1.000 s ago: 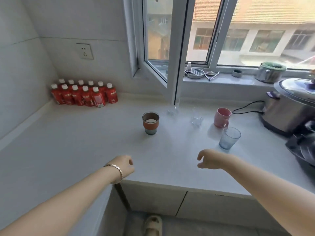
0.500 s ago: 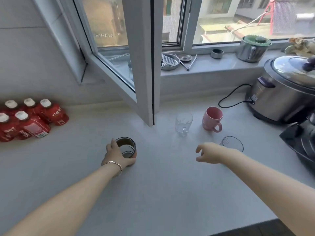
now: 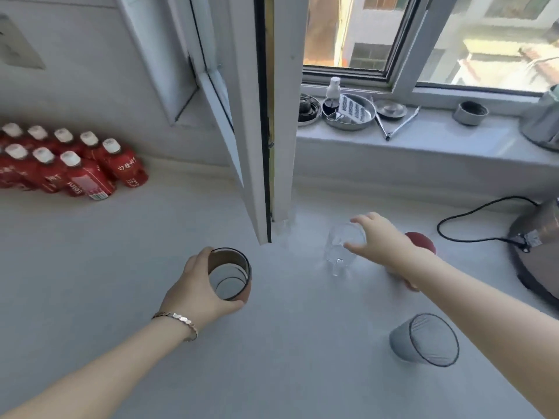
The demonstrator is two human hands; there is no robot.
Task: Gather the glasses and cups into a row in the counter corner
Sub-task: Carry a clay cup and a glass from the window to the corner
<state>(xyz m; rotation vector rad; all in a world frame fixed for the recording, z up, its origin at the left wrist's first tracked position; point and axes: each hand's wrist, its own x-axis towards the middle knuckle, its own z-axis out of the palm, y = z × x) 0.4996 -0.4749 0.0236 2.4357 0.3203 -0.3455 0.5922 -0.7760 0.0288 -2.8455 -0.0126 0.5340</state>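
Pale grey stone-look counter (image 3: pixel 90 267) runs under an opened white-framed window sash (image 3: pixel 257 116), whose lower corner hangs over the worktop.

Left hand (image 3: pixel 196 290), bracelet at the wrist: wrapped around the round brown-and-red banded cup (image 3: pixel 230 275), thumb on the near side, fingers on the far side. Cup stands upright on the counter, just in front of the sash corner, mouth open to the camera. Grip firm on the cup wall.

Right hand (image 3: pixel 373 238): reaching over the clear glass mug with a small handle (image 3: pixel 340 249). Fingers spread around its rim, thumb toward the near side; contact with the rim seems likely, but whether the grip has closed cannot be told. Mug sits upright on the counter right of the sash.

Pink ceramic mug (image 3: pixel 422 241) sits just behind the right forearm, mostly hidden by it.

Blue-grey ribbed glass tumbler (image 3: pixel 423 340) stands alone nearer the camera, beside the right forearm, well apart from the other cups.

Far left, against the wall: cluster of red juice bottles with white caps (image 3: pixel 69 164), packed in two rows.

Window ledge: round metal dish holding a grater (image 3: pixel 351 113), metal tongs (image 3: pixel 396 125), small grey pot (image 3: pixel 470 113).

Right edge: steel cooker (image 3: pixel 538 246) with a black cord (image 3: pixel 459 219) looping across the counter.
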